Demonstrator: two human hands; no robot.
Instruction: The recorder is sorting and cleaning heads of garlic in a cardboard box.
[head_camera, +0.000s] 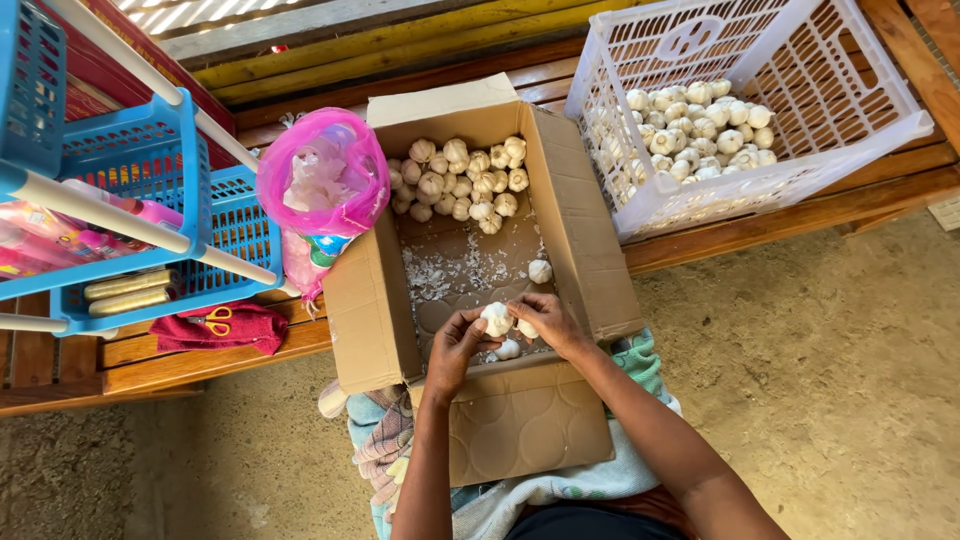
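Observation:
Both my hands meet over the near end of an open cardboard box (368, 300) on my lap. My left hand (455, 345) and my right hand (547, 318) together grip one white garlic bulb (497, 319), fingers curled around it. A second bulb (508, 349) lies just below them on the box floor, and another (540, 271) sits a little farther in. A heap of garlic bulbs (460, 178) fills the far end of the box. Loose white skins (440, 275) are scattered over the box floor.
A white plastic crate (870, 130) with several garlic bulbs stands on the wooden bench at the right. A pink plastic bag (322, 180) of skins rests against the box's left side. Blue baskets (150, 160), yellow-handled scissors (212, 321) on a red cloth, and sandy ground surround them.

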